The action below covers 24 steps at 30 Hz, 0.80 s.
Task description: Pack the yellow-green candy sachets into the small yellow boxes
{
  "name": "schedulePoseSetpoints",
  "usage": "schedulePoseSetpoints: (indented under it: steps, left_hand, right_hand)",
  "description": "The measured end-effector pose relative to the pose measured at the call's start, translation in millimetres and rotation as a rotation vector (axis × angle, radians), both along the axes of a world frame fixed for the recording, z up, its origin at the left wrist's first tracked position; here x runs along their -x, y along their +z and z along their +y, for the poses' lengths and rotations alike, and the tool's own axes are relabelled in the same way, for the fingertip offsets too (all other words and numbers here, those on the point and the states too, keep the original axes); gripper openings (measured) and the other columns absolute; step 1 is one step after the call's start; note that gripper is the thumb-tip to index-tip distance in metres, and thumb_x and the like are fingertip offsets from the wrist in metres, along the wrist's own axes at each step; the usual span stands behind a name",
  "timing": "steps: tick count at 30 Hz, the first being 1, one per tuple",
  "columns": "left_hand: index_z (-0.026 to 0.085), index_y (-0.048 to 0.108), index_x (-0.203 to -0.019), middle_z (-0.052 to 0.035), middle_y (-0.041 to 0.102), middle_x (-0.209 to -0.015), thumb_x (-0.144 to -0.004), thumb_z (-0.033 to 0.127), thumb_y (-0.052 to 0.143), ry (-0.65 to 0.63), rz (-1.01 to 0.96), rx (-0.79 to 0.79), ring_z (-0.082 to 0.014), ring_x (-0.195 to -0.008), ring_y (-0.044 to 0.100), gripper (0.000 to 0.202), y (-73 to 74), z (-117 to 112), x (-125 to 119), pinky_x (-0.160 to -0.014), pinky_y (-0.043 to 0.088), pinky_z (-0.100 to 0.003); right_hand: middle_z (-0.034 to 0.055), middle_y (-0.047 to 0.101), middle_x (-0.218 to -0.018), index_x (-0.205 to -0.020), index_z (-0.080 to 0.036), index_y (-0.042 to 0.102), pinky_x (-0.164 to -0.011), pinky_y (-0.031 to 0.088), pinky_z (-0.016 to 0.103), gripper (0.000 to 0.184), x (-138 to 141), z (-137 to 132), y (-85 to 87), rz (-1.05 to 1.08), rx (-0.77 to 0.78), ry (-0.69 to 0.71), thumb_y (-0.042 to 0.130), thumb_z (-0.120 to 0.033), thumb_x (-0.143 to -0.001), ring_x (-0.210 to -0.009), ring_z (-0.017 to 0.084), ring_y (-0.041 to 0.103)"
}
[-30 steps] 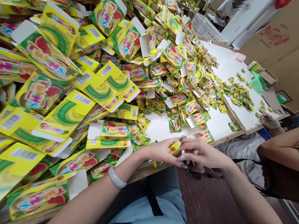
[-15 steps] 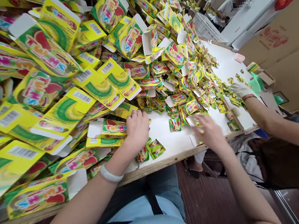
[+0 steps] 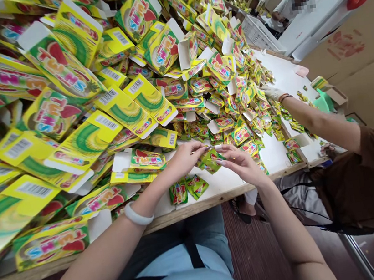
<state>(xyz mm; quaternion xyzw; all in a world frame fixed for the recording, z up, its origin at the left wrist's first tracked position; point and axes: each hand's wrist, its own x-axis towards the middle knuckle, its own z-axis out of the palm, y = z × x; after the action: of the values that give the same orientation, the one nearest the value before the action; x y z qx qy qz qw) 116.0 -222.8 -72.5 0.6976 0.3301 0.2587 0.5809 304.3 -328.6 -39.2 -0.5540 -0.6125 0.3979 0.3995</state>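
Note:
My left hand (image 3: 189, 155) is closed, its fingertips pinching the upper edge of a small green sachet (image 3: 209, 162) above the white tabletop (image 3: 222, 181). From the other side my right hand (image 3: 241, 162) grips the right edge of that same sachet between thumb and fingers. Two green sachets (image 3: 197, 185) lie near the table's front edge, below my left wrist. Beside my left forearm rests a yellow-green printed box (image 3: 146, 159) with its white end flap out. Small sachets (image 3: 241, 135) are heaped just beyond my hands.
A large pile of printed boxes (image 3: 80, 140) covers the table's left side. At right a co-worker's gloved hand (image 3: 272, 93) reaches into the sachet heap. A wooden edge (image 3: 215, 199) runs along the table front. Farther off stand a white crate (image 3: 259, 34) and another person.
My left hand has moved right from beside the box, and my right hand has moved left; both now meet at a green sachet. The co-worker's gloved hand has shifted left towards the heap.

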Motion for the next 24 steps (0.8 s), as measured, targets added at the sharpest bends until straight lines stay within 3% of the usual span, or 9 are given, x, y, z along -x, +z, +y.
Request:
schedulePoseSetpoints:
  steps: [3, 5, 9, 11, 13, 16, 18, 20, 24]
  left_hand:
    - [0.016, 0.064, -0.085, -0.0043, 0.066, -0.08, -0.09, 0.061, 0.049, -0.066, -0.148, 0.289, -0.0208, -0.075, 0.066, 0.048, 0.3, -8.2, -4.8, -0.067, 0.056, -0.034]
    - [0.015, 0.064, -0.089, -0.0053, 0.068, -0.084, -0.087, 0.064, 0.054, -0.143, -0.216, 0.351, -0.0218, -0.08, 0.067, 0.05, -0.5, -10.1, -5.8, -0.072, 0.057, -0.036]
    - [0.015, 0.067, -0.104, -0.0081, 0.072, -0.105, -0.073, 0.039, 0.078, -0.177, -0.266, 0.148, -0.0249, -0.102, 0.066, 0.041, -4.8, -8.9, -6.6, -0.092, 0.052, -0.038]
    - [0.015, 0.067, -0.109, -0.0091, 0.071, -0.111, -0.073, 0.028, 0.075, -0.16, -0.263, 0.103, -0.0254, -0.106, 0.066, 0.039, -7.1, -9.9, -7.5, -0.094, 0.052, -0.038]
    - [0.017, 0.067, -0.111, -0.0091, 0.071, -0.114, -0.075, 0.021, 0.072, -0.141, -0.221, 0.045, -0.0254, -0.106, 0.066, 0.037, -8.9, -14.0, -8.8, -0.093, 0.052, -0.039]
    - [0.02, 0.066, -0.111, -0.0077, 0.068, -0.116, -0.078, 0.018, 0.069, -0.112, -0.143, -0.095, -0.0252, -0.109, 0.064, 0.033, -12.1, -24.8, -11.6, -0.093, 0.053, -0.039]
    - [0.021, 0.063, -0.112, -0.0074, 0.065, -0.117, -0.079, 0.018, 0.07, -0.083, -0.112, -0.177, -0.0253, -0.112, 0.062, 0.033, -14.6, -32.5, -13.9, -0.093, 0.053, -0.04]
    - [0.023, 0.056, -0.119, -0.0086, 0.059, -0.124, -0.08, 0.02, 0.071, -0.043, -0.101, -0.193, -0.0234, -0.106, 0.064, 0.042, -16.0, -38.0, -15.6, -0.089, 0.056, -0.039]
    - [0.025, 0.043, -0.132, -0.0109, 0.051, -0.131, -0.084, 0.031, 0.07, 0.006, -0.074, -0.186, -0.0194, -0.093, 0.068, 0.056, -13.0, -40.4, -15.5, -0.081, 0.058, -0.037]
  right_hand:
    - [0.007, 0.066, -0.101, -0.08, -0.024, 0.073, -0.09, 0.054, 0.036, 0.03, 9.5, 7.7, -13.3, 0.111, 0.068, -0.126, 0.074, -0.054, -0.08, -0.11, 0.023, 0.061]
    - [0.0061, 0.065, -0.095, -0.077, -0.022, 0.072, -0.084, 0.055, 0.034, 0.033, 9.6, 8.8, -21.5, 0.162, 0.105, -0.189, 0.076, -0.055, -0.077, -0.099, 0.022, 0.062]
    - [0.0031, 0.066, -0.095, -0.077, -0.022, 0.065, -0.085, 0.055, 0.032, 0.031, 2.3, 2.7, -22.8, 0.252, 0.119, -0.253, 0.082, -0.048, -0.072, -0.09, 0.017, 0.064]
    - [0.0004, 0.066, -0.094, -0.089, -0.025, 0.062, -0.085, 0.056, 0.031, 0.034, -0.5, -1.0, -19.1, 0.312, 0.132, -0.247, 0.085, -0.041, -0.07, -0.088, 0.015, 0.066]
    - [0.0001, 0.067, -0.099, -0.109, -0.03, 0.059, -0.082, 0.058, 0.033, 0.049, 0.3, -3.6, -17.3, 0.343, 0.189, -0.202, 0.086, -0.039, -0.069, -0.088, 0.016, 0.068]
    - [0.0035, 0.07, -0.099, -0.123, -0.028, 0.057, -0.075, 0.06, 0.036, 0.051, 6.5, -6.9, -21.7, 0.201, 0.267, -0.115, 0.076, -0.045, -0.079, -0.084, 0.019, 0.07]
    - [0.0033, 0.07, -0.085, -0.108, -0.022, 0.065, -0.069, 0.059, 0.035, 0.035, 6.2, -9.8, -25.9, 0.027, 0.245, -0.114, 0.068, -0.049, -0.085, -0.075, 0.02, 0.069]
    - [0.0024, 0.068, -0.073, -0.086, -0.02, 0.068, -0.064, 0.056, 0.032, 0.031, -6.4, -13.0, -26.3, -0.104, 0.19, -0.173, 0.066, -0.05, -0.085, -0.069, 0.019, 0.066]
    - [0.006, 0.07, -0.084, -0.079, -0.019, 0.068, -0.064, 0.049, 0.03, 0.04, -69.1, -15.0, -10.9, -0.276, 0.061, -0.408, 0.069, -0.059, -0.076, -0.081, 0.021, 0.062]
